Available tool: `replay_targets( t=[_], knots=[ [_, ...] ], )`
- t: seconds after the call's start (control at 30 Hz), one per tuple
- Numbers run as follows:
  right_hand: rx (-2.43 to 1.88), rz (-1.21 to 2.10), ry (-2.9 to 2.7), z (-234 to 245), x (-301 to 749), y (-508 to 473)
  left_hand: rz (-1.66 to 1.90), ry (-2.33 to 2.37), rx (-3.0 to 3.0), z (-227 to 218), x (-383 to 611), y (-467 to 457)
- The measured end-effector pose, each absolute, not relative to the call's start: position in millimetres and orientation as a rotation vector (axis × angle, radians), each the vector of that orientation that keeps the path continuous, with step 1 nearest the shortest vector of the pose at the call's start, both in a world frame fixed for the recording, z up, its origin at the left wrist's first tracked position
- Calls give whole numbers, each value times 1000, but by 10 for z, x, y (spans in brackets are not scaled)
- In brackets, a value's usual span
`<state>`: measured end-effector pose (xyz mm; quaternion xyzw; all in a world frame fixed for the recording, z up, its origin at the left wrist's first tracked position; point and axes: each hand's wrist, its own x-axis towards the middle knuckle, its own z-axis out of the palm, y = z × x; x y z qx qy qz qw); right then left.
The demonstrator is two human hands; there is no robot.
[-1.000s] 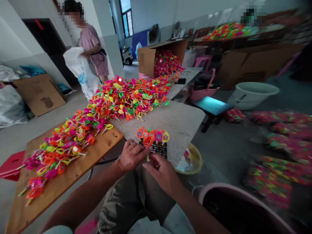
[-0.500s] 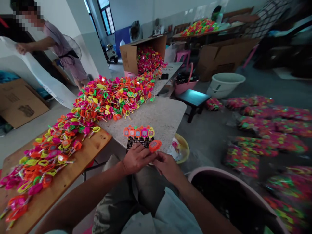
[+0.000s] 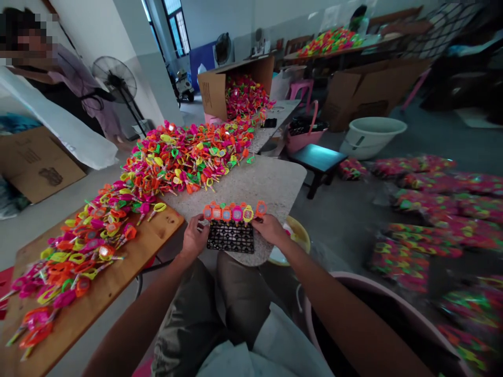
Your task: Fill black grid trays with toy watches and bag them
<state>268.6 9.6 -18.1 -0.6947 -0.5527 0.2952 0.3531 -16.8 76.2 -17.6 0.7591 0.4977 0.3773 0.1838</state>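
A black grid tray lies at the near edge of the speckled table. Several toy watches in orange, pink and yellow stand side by side along its far row. My left hand is closed on the tray's left edge, fingers curled at the corner. At the tray's far right corner, my right hand pinches the lower end of an orange toy watch, which stands upright beside the yellow one. The fingers partly hide its lower end.
A big heap of toy watches covers the table's far left, with more along a wooden board. A tipped carton spills others behind. At right are a yellow basin, a large pink-rimmed tub and filled bags. One person holds a white sack.
My hands have moved apart. The left went to the tray's left edge; the right carried the orange toy watch to the row's right end. The person at left moved left with the sack.
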Motion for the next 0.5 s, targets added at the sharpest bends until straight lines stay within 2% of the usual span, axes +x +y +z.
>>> replay_targets(
  t=[0.27,0.5],
  knots=[
    [-1908,625,-1640,-248,2709,155,804,1395,2005,-370,-150,888],
    [-1944,472,-1778,-220,2628,194,780,1438,2112,-429,-118,885]
  ],
)
